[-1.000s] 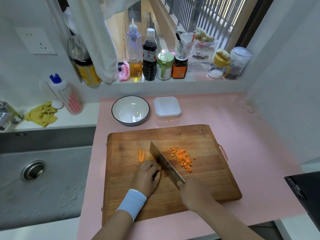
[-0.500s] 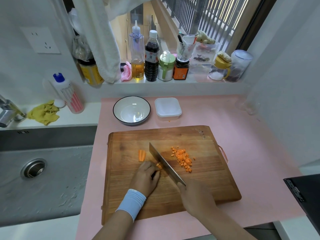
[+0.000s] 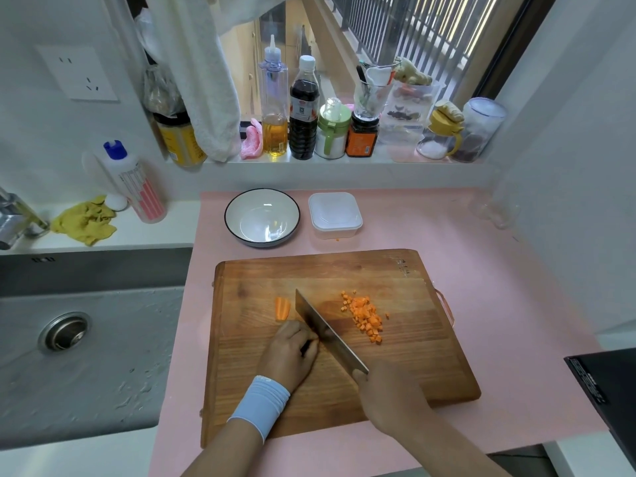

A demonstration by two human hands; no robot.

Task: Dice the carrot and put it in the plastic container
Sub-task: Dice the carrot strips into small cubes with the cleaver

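Chopping goes on: right hand (image 3: 389,394) still grips the wide steel knife (image 3: 327,330); left hand (image 3: 292,352) curls beside it, hold hidden. The pile of little orange carrot cubes (image 3: 366,316) is no bigger.

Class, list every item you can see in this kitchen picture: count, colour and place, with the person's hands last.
cutting board: 1, brown wood, on the pink counter
knife: 1, steel, blade over the board
diced carrot: 1 pile, orange, right of the blade
carrot piece: 1, orange, left of the blade
plastic container: 1, whitish, behind the board
bowl: 1, white with dark rim, left of the container
sink: 1, grey, left of the counter
cloth: 1, yellow, behind the sink
squeeze bottle: 1, white with blue cap, beside the cloth
bottles and jars: several, mixed colours, on the windowsill
wristband: 1, pale blue, left wrist
left hand: 1, fingers curled beside the blade, what they hold hidden
right hand: 1, grips the knife handle
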